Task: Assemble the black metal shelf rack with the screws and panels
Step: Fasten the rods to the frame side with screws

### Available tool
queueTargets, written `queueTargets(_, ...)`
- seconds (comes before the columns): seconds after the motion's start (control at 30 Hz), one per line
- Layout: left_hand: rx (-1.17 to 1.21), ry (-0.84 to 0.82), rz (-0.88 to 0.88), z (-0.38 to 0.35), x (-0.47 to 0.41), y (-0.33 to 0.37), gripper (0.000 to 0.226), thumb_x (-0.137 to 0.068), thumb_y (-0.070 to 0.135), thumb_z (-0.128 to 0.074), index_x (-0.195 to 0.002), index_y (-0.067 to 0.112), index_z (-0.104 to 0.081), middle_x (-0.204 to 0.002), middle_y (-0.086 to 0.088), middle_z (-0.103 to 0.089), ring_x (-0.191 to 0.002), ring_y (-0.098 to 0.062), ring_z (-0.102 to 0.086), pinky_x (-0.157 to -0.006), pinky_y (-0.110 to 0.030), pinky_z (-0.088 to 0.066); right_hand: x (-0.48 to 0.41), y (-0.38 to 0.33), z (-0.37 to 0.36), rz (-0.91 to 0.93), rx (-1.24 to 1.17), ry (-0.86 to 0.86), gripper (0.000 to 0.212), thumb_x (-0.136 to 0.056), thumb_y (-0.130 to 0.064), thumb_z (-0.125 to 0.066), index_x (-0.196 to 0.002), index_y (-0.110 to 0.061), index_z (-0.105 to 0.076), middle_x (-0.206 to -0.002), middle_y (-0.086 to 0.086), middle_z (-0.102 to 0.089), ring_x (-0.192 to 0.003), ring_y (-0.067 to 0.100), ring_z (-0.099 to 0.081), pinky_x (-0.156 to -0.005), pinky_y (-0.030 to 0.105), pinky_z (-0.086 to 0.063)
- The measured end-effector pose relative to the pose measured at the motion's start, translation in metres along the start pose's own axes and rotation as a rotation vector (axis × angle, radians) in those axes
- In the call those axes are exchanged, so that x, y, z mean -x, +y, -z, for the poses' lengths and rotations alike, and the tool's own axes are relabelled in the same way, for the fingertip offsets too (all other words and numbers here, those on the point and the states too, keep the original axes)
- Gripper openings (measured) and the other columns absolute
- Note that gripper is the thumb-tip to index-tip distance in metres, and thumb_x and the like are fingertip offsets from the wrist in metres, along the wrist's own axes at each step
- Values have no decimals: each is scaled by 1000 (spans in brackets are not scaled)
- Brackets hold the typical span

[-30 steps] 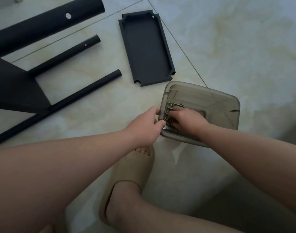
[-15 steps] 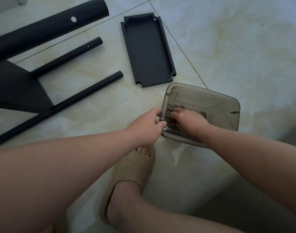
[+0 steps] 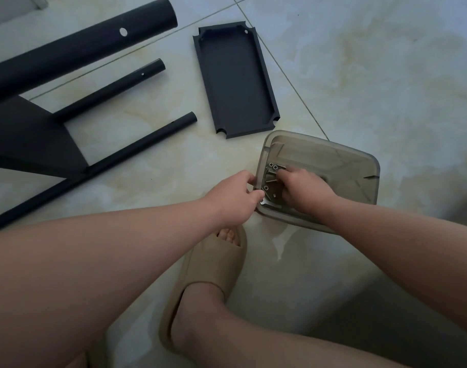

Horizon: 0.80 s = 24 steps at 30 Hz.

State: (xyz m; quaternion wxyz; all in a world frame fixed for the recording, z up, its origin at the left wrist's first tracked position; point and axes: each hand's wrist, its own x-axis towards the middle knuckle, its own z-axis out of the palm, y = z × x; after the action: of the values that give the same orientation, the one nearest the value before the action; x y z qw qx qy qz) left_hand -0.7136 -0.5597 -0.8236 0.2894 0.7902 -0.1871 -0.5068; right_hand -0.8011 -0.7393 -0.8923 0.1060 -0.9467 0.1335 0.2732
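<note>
Several screws lie in the tinted tub

One smoky plastic container holds small screws, too bunched to count. Beyond it lies one loose black shelf panel; left of it, three black tubes and one fitted black panel. Near it are one beige slide sandal and two hands, the left hand and the right hand.

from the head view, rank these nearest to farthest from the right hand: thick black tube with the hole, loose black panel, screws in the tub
1. screws: in the clear tub, at the right hand's fingertips.
2. loose black panel: flat on the floor, up and left of the tub.
3. thick black tube: far upper left, beyond the panel.
</note>
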Motion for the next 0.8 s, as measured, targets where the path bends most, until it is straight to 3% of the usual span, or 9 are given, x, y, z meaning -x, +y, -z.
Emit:
queueTargets(0.2,-10,48,60,26,20,4,35,-104,41,-42,-111,11,-59,-95,-4,-71,-86,-23,-65,-87,-39,-51,21,-14,40,-8,-210,100,21,-95,-11,-56,-113,-8,-67,-114,13,-62,-103,38,-60,-87,44,-51)
queueTargets(0.33,-62,66,105,63,46,9,43,-104,38,-37,-113,4,-62,-99,-6,-71,-92,-28,-69,-78,-33,-49,40,-31,83,61,-244,207,13,-96,-17,-64,-104,-8,-69,-101,8,-65,-96,32,-61,-83,36,-49)
queueTargets(0.47,-15,158,139,105,82,23,36,-103,38,-36,-114,13,-60,-94,0,-70,-76,-20,-67,-61,-27,-44,67,-68,137,145,-299,373,12,-93,-17,-70,-100,-8,-72,-90,-2,-56,-84,20,-57,-77,30,-44)
queueTargets(0.63,370,275,178,142,150,27,39,-102,38,-38,-113,9,-62,-95,-6,-72,-77,-21,-70,-72,-30,-54,106,-134,195,287,-328,487,9,-91,-17,-74,-97,-10,-74,-92,0,-61,-79,20,-61,-80,42,-52)
queueTargets(0.73,715,255,153,161,195,25,46,-105,44,-36,-113,5,-61,-103,-12,-72,-94,-26,-72,-85,-37,-57,127,-181,227,374,-365,559,8,-89,-17,-77,-95,-12,-75,-85,-9,-55,-71,12,-58,-75,40,-52)
queueTargets(0.8,943,215,110,172,223,25,53,-105,46,-36,-115,1,-61,-106,-17,-72,-97,-29,-71,-85,-38,-56,137,-214,244,431,-377,575,6,-88,-18,-79,-92,-14,-75,-83,-9,-54,-72,16,-59,-74,40,-52)
